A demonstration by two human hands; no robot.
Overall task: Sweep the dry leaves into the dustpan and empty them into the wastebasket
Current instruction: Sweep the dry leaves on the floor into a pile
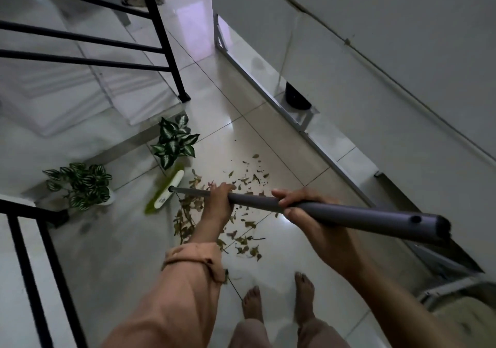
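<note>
Item: broom (171, 190), grey pole, white head with green bristles, head down on the tiled floor (268, 138) beside two potted plants (175, 139). Left hand (218, 196) wraps the pole lower down; right hand (300, 208) grips it higher up. Dry leaves (241, 183) lie scattered on the floor beneath the pole, before the person's bare feet (279, 302).

Peach sleeve (188, 261) (cuff rolled back), pale trousers (249, 334), bare feet (304, 294).

Two potted plants (174, 140) stand left of the broom head (167, 190), scattered leaves (236, 186) to its right.
</note>
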